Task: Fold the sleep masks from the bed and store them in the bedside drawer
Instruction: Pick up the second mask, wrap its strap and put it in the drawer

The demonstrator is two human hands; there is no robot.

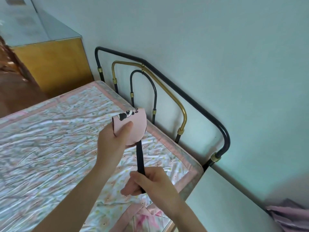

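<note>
A pink sleep mask (136, 125) with a panda print is folded in half and held above the bed. My left hand (113, 141) pinches the folded mask, thumb on its front face. The mask's black elastic strap (140, 158) runs down taut from the mask. My right hand (148, 181) is closed around the strap's lower end, below and slightly right of the left hand. The bedside drawer is not visible as such; a white bedside top (224, 203) shows at the lower right.
The bed (50, 139) carries a floral quilt with pink border. A black and brass metal headboard (182, 113) stands against the pale wall. A yellow wooden cabinet (55, 64) is at the far left. Pink cloth (289, 215) lies on the white top.
</note>
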